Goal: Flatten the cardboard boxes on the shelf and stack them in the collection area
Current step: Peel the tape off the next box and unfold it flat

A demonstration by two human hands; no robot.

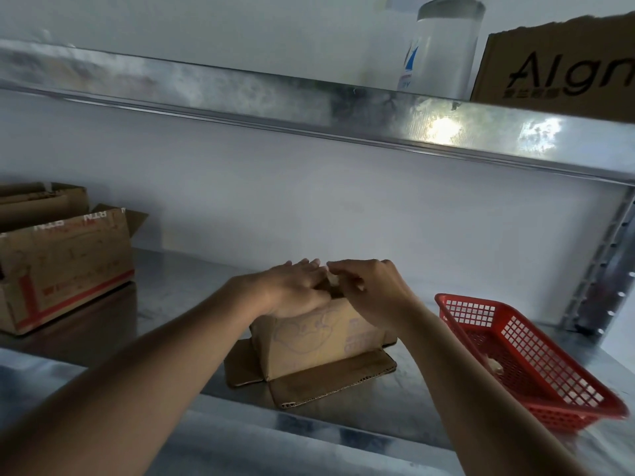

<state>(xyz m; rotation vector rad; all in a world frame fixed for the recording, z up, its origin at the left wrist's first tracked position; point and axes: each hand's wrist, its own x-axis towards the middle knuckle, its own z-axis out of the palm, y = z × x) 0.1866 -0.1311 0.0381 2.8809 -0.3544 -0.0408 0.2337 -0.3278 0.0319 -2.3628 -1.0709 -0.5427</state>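
Observation:
A small cardboard box (319,341) stands upside down on the metal shelf (171,297), its lower flaps splayed flat around it. My left hand (292,290) lies flat on the box top with straight fingers. My right hand (371,286) sits on the top beside it, its fingers curled and pinching something pale at the top seam, possibly tape. A larger open cardboard box (65,266) with red tape stands at the left, another box (41,197) behind it.
A red plastic basket (536,365) sits at the right on the shelf, something pale inside. On the upper shelf (309,97) stand a clear plastic jar (443,46) and a printed cardboard box (563,67). A perforated upright post (604,266) is at the right.

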